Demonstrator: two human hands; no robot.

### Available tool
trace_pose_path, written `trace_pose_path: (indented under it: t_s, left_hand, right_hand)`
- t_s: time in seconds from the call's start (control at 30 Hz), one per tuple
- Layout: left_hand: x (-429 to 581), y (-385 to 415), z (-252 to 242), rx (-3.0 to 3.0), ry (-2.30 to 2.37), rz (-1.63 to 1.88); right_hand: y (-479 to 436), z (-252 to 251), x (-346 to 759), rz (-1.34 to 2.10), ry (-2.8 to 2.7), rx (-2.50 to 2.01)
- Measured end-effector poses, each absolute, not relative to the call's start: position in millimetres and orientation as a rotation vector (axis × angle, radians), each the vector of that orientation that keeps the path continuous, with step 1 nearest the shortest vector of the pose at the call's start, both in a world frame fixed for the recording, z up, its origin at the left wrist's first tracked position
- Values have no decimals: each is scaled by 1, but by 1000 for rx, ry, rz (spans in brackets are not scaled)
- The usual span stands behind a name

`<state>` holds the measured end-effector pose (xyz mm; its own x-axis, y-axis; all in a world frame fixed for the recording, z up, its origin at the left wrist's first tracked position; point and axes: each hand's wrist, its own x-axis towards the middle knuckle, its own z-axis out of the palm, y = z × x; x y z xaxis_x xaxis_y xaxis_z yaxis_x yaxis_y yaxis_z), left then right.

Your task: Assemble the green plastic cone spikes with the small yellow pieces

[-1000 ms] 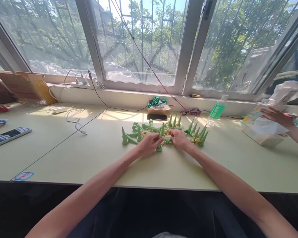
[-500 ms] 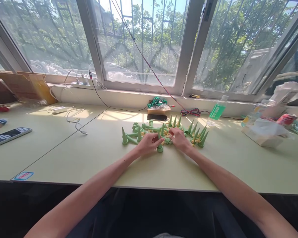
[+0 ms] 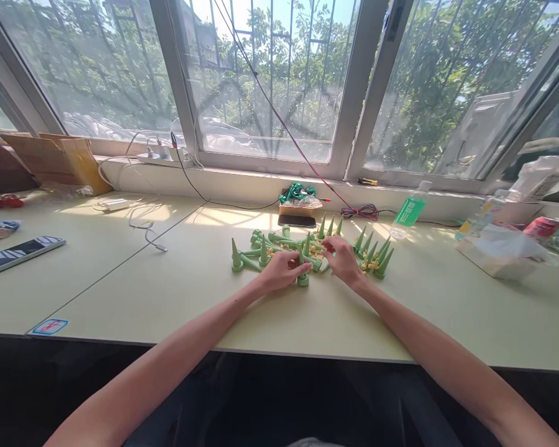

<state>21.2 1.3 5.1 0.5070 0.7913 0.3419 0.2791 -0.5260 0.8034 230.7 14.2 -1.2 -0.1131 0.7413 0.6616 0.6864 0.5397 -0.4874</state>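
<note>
My left hand (image 3: 282,272) is closed on an upright green plastic spike (image 3: 302,279), its pointed tip showing above the thumb and its round base low over the table. To the right, my right hand (image 3: 342,257) has its fingers bent together beside small yellow pieces (image 3: 317,251); whatever lies between the fingertips is too small to make out. Several more green spikes stand around the hands, among them one (image 3: 236,256) on the left and a cluster (image 3: 382,257) on the right with yellow pieces at their bases. Further green tube-like parts (image 3: 284,238) lie behind my hands.
Behind the parts sit a dark phone (image 3: 297,221) and a small box (image 3: 300,202) of green ties. A bottle (image 3: 410,211), coiled cable (image 3: 361,212) and tissue box (image 3: 491,251) stand right. On the left are a white cable (image 3: 156,244) and a tablet-like device (image 3: 21,256).
My right hand has drawn slightly to the right from the yellow pieces. My left hand keeps its hold on the spike. The whole view has shifted a little.
</note>
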Motion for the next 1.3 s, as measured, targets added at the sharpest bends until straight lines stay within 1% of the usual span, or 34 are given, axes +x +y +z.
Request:
trace_pose_path:
  t_s: [0.2, 0.4, 0.73, 1.3]
  left_hand:
    - [24, 1, 9, 1809, 902, 1004]
    - [25, 0, 12, 1705, 903, 1075]
    - [24, 0, 13, 1726, 902, 1111]
    - [25, 1, 11, 1701, 859, 1112]
  right_hand:
    - [-15, 10, 211, 18, -1714, -1030]
    - [-36, 3, 195, 13, -1720, -904]
    - [-33, 1, 191, 145, -1702, -827]
    - [-33, 6, 193, 256, -1691, -867]
